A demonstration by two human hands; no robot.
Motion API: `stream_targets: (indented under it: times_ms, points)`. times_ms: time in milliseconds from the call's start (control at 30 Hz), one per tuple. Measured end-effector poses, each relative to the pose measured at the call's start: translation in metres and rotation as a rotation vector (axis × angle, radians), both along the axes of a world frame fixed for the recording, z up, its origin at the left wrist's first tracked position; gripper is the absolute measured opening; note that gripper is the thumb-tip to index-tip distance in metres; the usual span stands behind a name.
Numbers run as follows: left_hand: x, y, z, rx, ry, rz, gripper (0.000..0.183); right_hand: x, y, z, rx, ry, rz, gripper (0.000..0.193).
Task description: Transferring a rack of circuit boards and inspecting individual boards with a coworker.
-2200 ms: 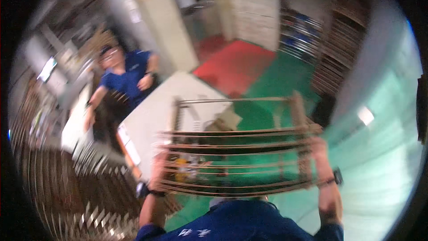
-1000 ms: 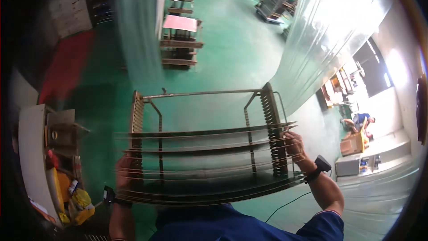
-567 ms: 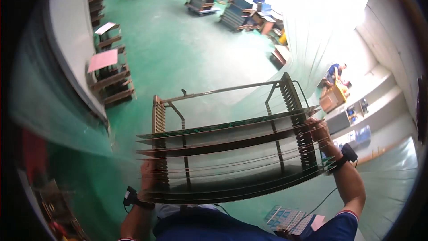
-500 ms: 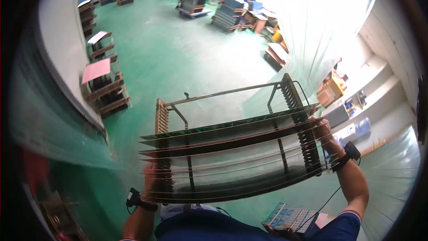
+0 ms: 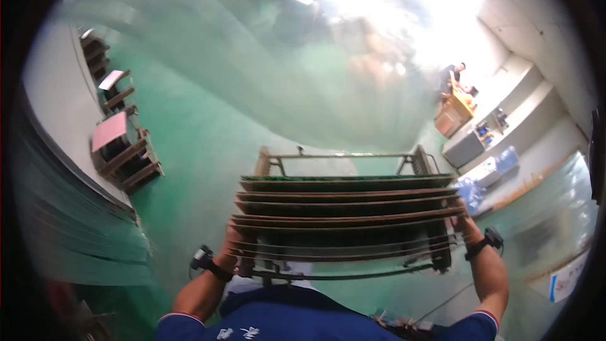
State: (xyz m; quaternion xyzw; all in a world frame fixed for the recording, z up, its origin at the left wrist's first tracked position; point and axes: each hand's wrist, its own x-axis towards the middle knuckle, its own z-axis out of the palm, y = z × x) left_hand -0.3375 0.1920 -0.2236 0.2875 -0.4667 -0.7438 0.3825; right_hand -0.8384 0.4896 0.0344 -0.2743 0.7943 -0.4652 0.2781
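Observation:
In front of my body is a dark metal rack [image 5: 353,155] with slotted uprights at both ends. Several thin flat panels [image 5: 347,206] lie across it in spaced rows; the farthest one shows a green patterned face. My left hand [image 5: 235,243] is closed around the rack's left side, its fingers partly hidden by the panel ends. On the opposite side, my right hand [image 5: 466,220] grips the rack's right end, with its fingertips mostly behind the panels. Both wrists wear black straps with small devices.
A translucent plastic curtain [image 5: 353,101] hangs across the way ahead. Along the left wall stand racks, one topped by a pink board [image 5: 110,131]. At right are people [image 5: 452,76], a wooden box [image 5: 453,115], a grey cabinet [image 5: 464,149] and a shelf. The floor [image 5: 189,170] is green.
The rack has come level and sits more squarely before me, seen at a steeper angle. The plastic curtain now spans the view ahead, and the surroundings have shifted. Both hands keep their grip.

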Motion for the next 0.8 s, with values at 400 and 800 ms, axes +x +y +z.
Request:
stream_targets:
  times_ms: [400, 800]
  points:
    - [-0.080, 0.028, -0.031, -0.047, -0.249, -0.051, 0.015, -0.105, 0.061, -0.035, -0.166, -0.213, -0.006, 0.031]
    - [-0.147, -0.010, -0.027, -0.101, -0.271, -0.091, 0.017, -0.128, 0.010, -0.072, -0.155, -0.151, -0.137, 0.043]
